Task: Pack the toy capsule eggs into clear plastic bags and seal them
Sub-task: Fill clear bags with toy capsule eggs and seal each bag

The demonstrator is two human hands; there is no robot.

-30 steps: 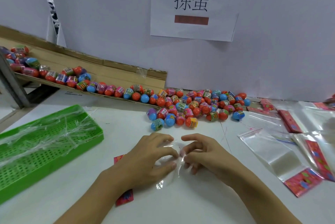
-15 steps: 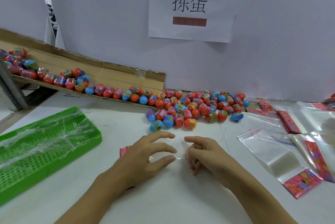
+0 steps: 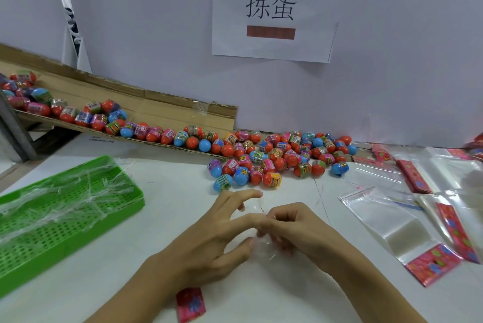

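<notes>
A clear plastic bag [image 3: 264,249] with a red printed header [image 3: 190,307] lies on the white table in front of me. My left hand [image 3: 217,239] and my right hand [image 3: 298,231] meet over its open end, each pinching the thin plastic between thumb and fingertips. The bag looks empty, though my hands hide much of it. A heap of toy capsule eggs [image 3: 271,160], mostly orange, blue and pink with printed bands, lies just beyond my hands. More eggs [image 3: 99,118] line a sloping cardboard chute.
A green perforated tray [image 3: 62,212] holding clear plastic strips sits at the left. Spare clear bags with red headers [image 3: 397,228] are spread on the right. A cardboard chute [image 3: 156,110] leans along the back wall under a paper sign [image 3: 271,8].
Both hands have shifted slightly and closed together again on the bag's open end. Half a second ago my left fingers were spread wider. The eggs have not moved.
</notes>
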